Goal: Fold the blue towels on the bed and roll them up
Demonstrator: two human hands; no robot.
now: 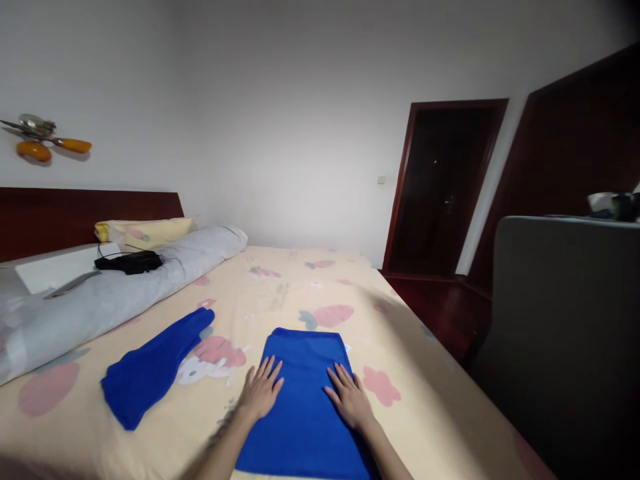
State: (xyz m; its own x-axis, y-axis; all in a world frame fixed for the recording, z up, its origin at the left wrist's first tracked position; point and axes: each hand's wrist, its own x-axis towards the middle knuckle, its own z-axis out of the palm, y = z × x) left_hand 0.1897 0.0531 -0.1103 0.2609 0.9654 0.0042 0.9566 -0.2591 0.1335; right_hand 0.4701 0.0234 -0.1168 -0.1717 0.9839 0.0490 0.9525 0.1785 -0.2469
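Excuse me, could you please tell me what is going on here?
A person's left hand and right hand rest, fingers spread, on a blue cloth, near its left and right edges. That cloth lies flat on a patterned bedsheet. To its left lies a second blue cloth, narrowing toward its far end, touched by neither hand.

Flat blue rectangular cloth point(305, 407): we see matt fabric, smooth with faint ripples.
Narrow blue cloth piece point(150, 373): matt fabric, softly creased, as we see it.
Cream bedsheet with pink prints point(277, 297): we read matt, smooth cloth.
Long grey rolled bedding point(200, 250): matt cloth, lightly rumpled.
Dark red-brown headboard point(90, 208): to us, smooth wood.
Orange petal-shaped wall fitting point(75, 145): glossy; plastic or glass, we cannot tell.
Plain white wall point(295, 167): smooth, matt.
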